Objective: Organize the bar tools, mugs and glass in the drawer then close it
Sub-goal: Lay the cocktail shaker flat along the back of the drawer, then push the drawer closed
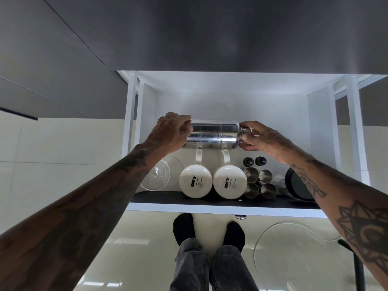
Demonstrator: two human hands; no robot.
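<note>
A shiny steel cocktail shaker (213,134) lies on its side across the back of the open white drawer (220,210). My left hand (170,132) grips its base end and my right hand (259,136) pinches its small cap. In front of it stand two upside-down white mugs (195,181) (230,182), handles pointing back under the shaker. An upturned wine glass (156,177) lies left of the mugs. Several steel jiggers (259,182) and two black stoppers (254,161) sit right of the mugs, then a clear jar with a black lid (297,183), partly hidden by my right forearm.
A dark grey countertop (210,34) overhangs the drawer. The drawer's knob (240,216) sticks out of its front panel. Below are my feet in black socks (207,229) on a glossy cream floor, a white cable (270,232) and a dark chair leg (354,263) at right.
</note>
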